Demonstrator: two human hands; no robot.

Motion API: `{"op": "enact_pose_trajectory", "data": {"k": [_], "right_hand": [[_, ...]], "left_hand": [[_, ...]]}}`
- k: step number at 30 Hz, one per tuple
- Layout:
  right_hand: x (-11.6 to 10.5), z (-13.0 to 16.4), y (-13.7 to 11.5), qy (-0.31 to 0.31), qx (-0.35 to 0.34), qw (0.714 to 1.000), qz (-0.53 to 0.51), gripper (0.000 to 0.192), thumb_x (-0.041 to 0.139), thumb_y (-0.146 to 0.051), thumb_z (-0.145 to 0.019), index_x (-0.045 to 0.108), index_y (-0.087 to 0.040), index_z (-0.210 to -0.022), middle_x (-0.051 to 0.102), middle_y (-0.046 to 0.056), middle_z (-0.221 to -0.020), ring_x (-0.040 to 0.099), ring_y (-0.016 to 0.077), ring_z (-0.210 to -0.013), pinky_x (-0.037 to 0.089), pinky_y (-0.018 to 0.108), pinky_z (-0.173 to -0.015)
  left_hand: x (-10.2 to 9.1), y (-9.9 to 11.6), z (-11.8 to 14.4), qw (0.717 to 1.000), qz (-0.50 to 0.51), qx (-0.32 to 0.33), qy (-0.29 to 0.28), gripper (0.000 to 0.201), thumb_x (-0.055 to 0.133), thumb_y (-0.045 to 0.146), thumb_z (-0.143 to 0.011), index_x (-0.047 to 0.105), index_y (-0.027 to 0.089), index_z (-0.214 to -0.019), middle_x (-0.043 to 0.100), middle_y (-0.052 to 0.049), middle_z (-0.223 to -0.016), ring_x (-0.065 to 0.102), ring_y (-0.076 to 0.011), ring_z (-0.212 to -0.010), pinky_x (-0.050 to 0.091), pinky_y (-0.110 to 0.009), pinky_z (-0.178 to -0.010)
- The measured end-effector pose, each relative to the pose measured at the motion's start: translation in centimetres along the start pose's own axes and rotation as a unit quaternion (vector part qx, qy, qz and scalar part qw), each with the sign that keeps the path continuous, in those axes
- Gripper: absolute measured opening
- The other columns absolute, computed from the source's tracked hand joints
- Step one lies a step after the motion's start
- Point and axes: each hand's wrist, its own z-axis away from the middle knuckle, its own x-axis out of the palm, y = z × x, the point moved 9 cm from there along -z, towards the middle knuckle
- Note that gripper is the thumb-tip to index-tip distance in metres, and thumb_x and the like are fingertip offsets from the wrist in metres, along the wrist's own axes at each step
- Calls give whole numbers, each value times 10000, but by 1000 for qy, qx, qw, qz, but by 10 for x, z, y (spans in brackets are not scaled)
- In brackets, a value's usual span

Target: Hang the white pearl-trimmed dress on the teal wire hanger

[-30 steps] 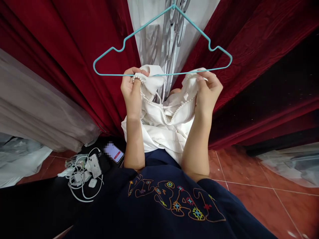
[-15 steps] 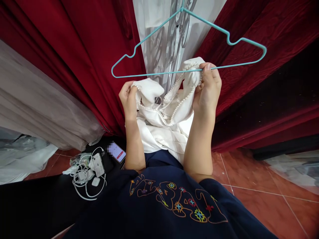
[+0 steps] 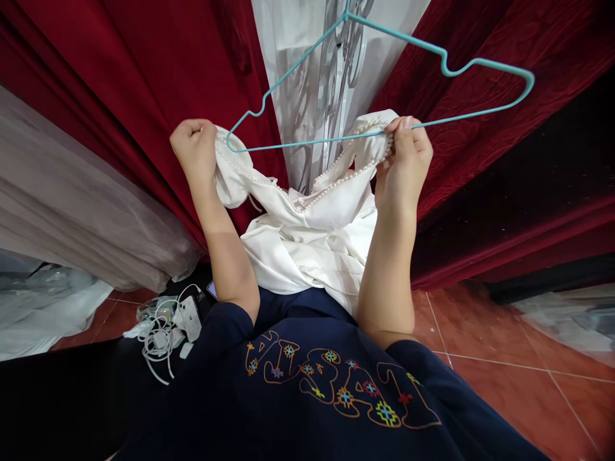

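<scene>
A white dress (image 3: 307, 253) with a pearl-beaded neckline lies gathered over my lap, its top lifted. My left hand (image 3: 195, 147) is closed on one shoulder of the dress, out to the left of the hanger. Higher on the right, my right hand (image 3: 406, 153) pinches the other pearl-edged shoulder together with the bottom bar of a light-blue hanger (image 3: 307, 142). The hanger is in front of the dress top, tilted up to the right. Its hook is cut off by the top edge of the view.
Red curtains (image 3: 144, 77) hang on both sides, with a white ornate metal frame (image 3: 336, 83) between them. At left, white cables (image 3: 156, 342) and a phone (image 3: 191, 317) lie on a black surface (image 3: 72, 390). Red floor tiles (image 3: 504, 365) show at right.
My left hand has moved left and up, pulling its shoulder of the dress outward and stretching the neckline wider. The hanger's right end has risen slightly; my right hand keeps its grip.
</scene>
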Motion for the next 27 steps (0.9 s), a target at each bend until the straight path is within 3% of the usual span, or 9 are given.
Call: {"op": "enact_pose_trajectory", "data": {"k": [5,9,11,14,17,20,22,23,27], "right_hand": [[-2,-2,6,-5,2,1000,6,508,758,-655,-785,540,-196,-778,419,-7,-763,355,103,-659,294,249,-646],[-3,-3,9,-18,2,1000,13,465,751,-620,-810,540,-207,-782,427,-1,-773,370,116,-675,322,261,-677],[-3,-2,8,-16,0,1000,21,472,725,-639,-828,524,-214,-784,401,-5,-752,354,121,-665,311,262,-665],[-1,2,7,-7,8,999,44,516,690,-707,-820,503,-227,-799,362,-10,-724,333,129,-657,279,264,-644],[1,4,9,-5,25,998,61,559,657,-773,-800,493,-239,-811,365,-10,-715,324,135,-655,276,270,-637],[3,4,11,-10,40,997,60,559,674,-792,-768,500,-262,-809,436,1,-721,360,151,-678,317,288,-647],[2,4,11,-9,47,996,70,585,652,-834,-747,493,-273,-798,486,11,-744,401,168,-717,352,308,-668],[2,3,12,-10,48,996,78,605,633,-857,-738,485,-274,-793,505,15,-765,420,175,-742,369,318,-685],[-2,2,15,-20,46,990,135,630,533,-907,-752,500,-285,-850,574,48,-876,498,229,-889,425,396,-801]], "left_hand": [[40,52,-13,992,-11,99,-76,297,596,-116,-889,675,165,-830,625,47,-759,553,-87,-723,430,-235,-699],[77,85,0,965,-22,190,-179,124,749,146,-951,659,227,-926,644,43,-880,577,-111,-829,486,-266,-771],[82,84,5,962,-7,186,-200,121,753,309,-971,646,259,-942,671,43,-948,621,-120,-931,516,-272,-870],[64,80,18,976,37,173,-130,167,642,402,-1032,644,289,-909,690,25,-970,658,-154,-1013,528,-299,-919],[44,65,49,990,94,85,-68,313,481,367,-1105,592,236,-843,665,22,-860,663,-118,-803,526,-273,-739],[74,37,101,966,105,-104,-211,511,391,509,-1099,613,183,-775,694,-33,-768,639,-115,-612,510,-268,-584],[101,22,138,922,107,-207,-310,443,484,525,-1059,665,155,-897,742,-100,-883,724,-179,-735,574,-286,-678],[112,20,149,908,130,-231,-323,370,526,490,-1049,660,149,-996,748,-123,-985,751,-211,-849,595,-297,-771],[138,25,148,881,337,-235,-234,230,371,323,-1108,526,160,-1159,656,-117,-1285,652,-223,-1264,507,-342,-1090]]}}
